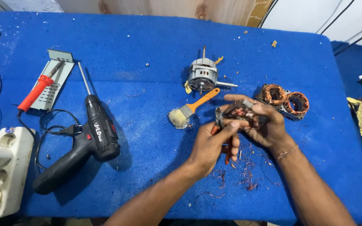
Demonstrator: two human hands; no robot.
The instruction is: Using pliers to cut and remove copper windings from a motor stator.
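Observation:
My right hand (269, 125) holds a small motor stator (243, 114) with copper windings, above the blue table cover. My left hand (213, 144) grips orange-handled pliers (227, 152) whose jaws meet the stator's left side. Loose copper wire scraps (248, 175) lie on the cloth just below both hands. An orange-handled brush (189, 109) lies to the left of the hands, bristles toward the near left.
A grey motor housing with shaft (203, 75) stands beyond the brush. A wound stator with two copper coils (285, 100) lies right of my hands. A black cordless drill (84, 142), a red soldering iron (36, 92) on its stand and a white power strip (1, 171) occupy the left.

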